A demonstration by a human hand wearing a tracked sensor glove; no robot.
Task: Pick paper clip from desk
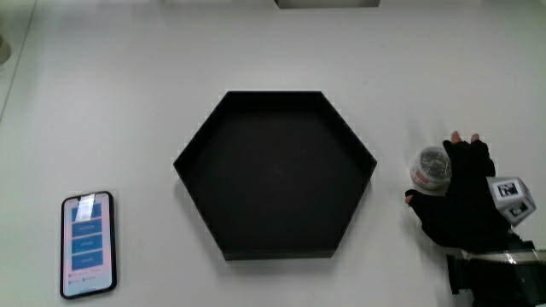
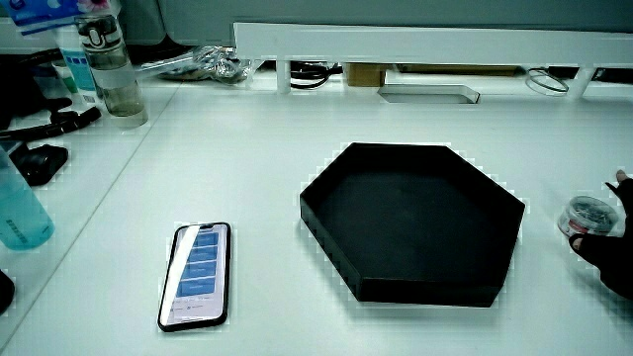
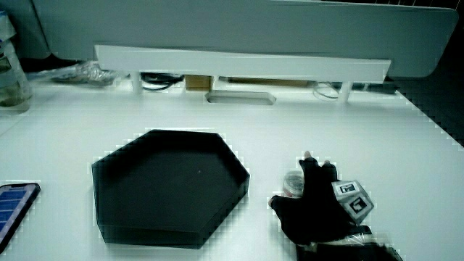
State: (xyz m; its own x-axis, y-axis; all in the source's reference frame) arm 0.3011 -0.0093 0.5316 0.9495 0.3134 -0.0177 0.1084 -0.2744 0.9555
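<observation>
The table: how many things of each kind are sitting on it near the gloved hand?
Black hexagonal tray: 1
Smartphone with lit blue screen: 1
Small round clear container, under the hand: 1
Total: 3

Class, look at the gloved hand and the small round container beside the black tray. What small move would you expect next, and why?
Probably closing the fingers and lifting. The hand is already wrapped around the small round container, which sits on the table beside the hexagonal black tray and seems to hold small items. It still looks to be resting on the table.
</observation>
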